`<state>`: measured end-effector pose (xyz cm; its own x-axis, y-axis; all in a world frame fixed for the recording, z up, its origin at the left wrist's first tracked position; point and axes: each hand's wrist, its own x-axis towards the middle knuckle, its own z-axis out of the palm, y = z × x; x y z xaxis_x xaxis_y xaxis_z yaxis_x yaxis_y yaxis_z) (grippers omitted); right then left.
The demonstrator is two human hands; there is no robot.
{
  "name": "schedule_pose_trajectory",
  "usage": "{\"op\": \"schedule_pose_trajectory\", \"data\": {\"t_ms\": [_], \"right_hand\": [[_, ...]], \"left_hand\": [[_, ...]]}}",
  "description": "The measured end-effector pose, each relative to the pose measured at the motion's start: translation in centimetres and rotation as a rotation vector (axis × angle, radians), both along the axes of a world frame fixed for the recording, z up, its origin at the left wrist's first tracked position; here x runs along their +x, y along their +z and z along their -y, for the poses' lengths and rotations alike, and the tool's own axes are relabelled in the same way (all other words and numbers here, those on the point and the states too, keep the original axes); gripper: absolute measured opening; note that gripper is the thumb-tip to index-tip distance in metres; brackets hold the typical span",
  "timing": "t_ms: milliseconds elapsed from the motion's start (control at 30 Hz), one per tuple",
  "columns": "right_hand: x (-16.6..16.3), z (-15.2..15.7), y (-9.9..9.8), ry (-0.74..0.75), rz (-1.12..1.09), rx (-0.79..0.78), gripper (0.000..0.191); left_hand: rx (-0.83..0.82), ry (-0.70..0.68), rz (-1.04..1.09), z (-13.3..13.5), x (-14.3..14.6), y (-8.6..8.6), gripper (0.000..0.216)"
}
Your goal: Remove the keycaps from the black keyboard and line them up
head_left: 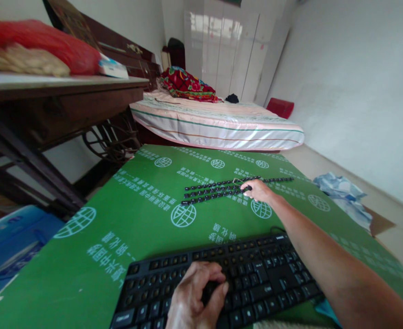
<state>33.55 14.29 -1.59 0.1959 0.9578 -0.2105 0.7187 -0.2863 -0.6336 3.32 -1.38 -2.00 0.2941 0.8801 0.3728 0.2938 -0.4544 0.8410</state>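
Left hand (196, 294) is rested on the keyboard (249, 269), fingers curled, thumb and index slightly parted; can't tell whether anything is gripped in the dark gap. Keyboard is laid on the near part of the green desk (146, 214), upper sockets exposed. Beyond it, black keycaps (206, 198) are lined up in rows. Wire tool (246, 188) is pinched in right hand (256, 189), fingers closed, at the rows.
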Motion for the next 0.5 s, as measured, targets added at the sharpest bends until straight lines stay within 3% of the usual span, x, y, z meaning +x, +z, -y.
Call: {"op": "schedule_pose_trajectory", "data": {"t_ms": [500], "right_hand": [[0.09,-0.02,-0.21,-0.026,-0.023,0.048,0.032]], "left_hand": [[0.0,-0.007,-0.023,-0.05,-0.03,0.11,0.007]]}}
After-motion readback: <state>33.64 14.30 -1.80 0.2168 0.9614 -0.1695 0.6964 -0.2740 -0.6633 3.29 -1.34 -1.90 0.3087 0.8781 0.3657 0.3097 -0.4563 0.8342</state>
